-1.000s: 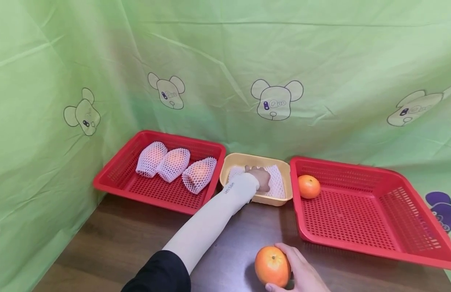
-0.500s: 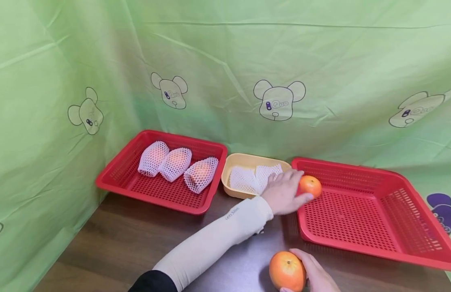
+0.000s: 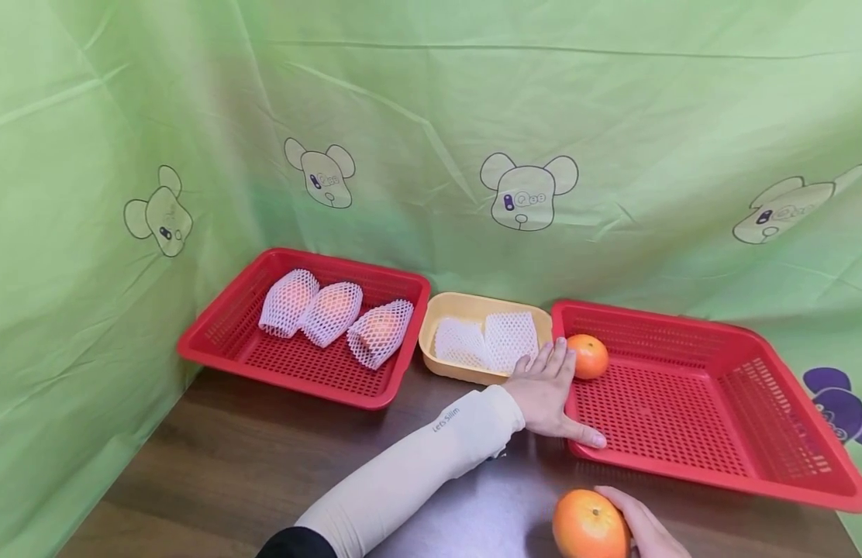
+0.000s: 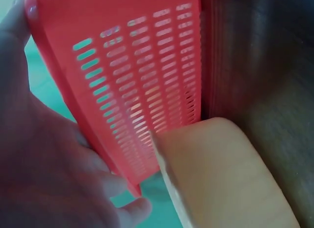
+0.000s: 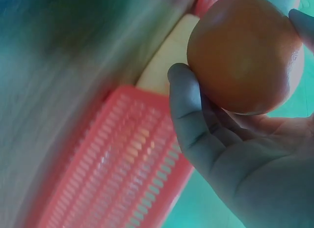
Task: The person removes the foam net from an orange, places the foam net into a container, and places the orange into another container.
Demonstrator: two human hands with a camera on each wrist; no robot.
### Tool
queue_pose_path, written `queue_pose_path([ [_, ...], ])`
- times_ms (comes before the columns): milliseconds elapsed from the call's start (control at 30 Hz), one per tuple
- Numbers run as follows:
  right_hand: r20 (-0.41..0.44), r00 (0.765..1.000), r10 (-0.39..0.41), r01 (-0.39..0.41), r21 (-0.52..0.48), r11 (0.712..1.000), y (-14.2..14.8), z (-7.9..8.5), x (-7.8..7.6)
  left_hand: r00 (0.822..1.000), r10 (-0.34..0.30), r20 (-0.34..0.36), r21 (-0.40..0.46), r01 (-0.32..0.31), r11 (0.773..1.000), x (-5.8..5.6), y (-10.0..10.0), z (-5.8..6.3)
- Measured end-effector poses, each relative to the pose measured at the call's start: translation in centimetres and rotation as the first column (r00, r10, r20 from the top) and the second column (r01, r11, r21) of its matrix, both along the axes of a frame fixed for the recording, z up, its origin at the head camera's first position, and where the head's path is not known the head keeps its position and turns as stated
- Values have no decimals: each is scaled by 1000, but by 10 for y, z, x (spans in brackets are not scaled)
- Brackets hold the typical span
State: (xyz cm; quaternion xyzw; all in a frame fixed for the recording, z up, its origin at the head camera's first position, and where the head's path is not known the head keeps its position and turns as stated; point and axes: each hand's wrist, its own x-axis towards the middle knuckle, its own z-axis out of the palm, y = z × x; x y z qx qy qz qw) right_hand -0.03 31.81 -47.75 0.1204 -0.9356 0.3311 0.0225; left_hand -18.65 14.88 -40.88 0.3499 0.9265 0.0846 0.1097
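My left hand (image 3: 540,394) lies along the near-left rim of the right red basket (image 3: 682,474), its fingers spread and straight and its thumb over the rim. In the left wrist view, the fingertips (image 4: 135,208) are right at the basket's edge. An orange (image 3: 590,527) sits in my right hand (image 3: 643,523), low in the head view. The right wrist view shows fingers and thumb curved round that orange (image 5: 243,53). Beside the left hand, another orange (image 3: 588,356) lies in the right basket's left corner, partly covered by the fingertips.
A yellow tray (image 3: 441,368) with two white foam net sleeves (image 3: 511,341) stands between the baskets. In the left red basket (image 3: 284,384) lie three fruits in foam nets (image 3: 331,312). A green printed curtain (image 3: 417,116) hangs behind the wooden table (image 3: 215,457).
My left hand has come out of the yellow tray and moved right onto the right basket's rim, with its fingers spread. The right hand has shifted right and nearer with the orange.
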Motion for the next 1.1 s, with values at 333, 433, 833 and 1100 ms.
queue_pose_path([
  [333, 15, 951, -308, 307, 42, 951, 22, 46, 1, 1000, -7, 19, -27, 8, 1000, -6, -10, 5],
  [433, -36, 943, -331, 333, 72, 940, 34, 63, -5, 1000, -7, 12, -35, 8, 999, -5, -9, 6],
  [833, -144, 949, -279, 295, 104, 950, 65, 117, -57, 1000, 11, -4, -68, -11, 998, -2, -4, 2],
  [1100, -110, 949, -294, 309, 166, 936, 80, 130, -109, 1000, 19, -15, -66, -20, 998, -3, -3, -2],
])
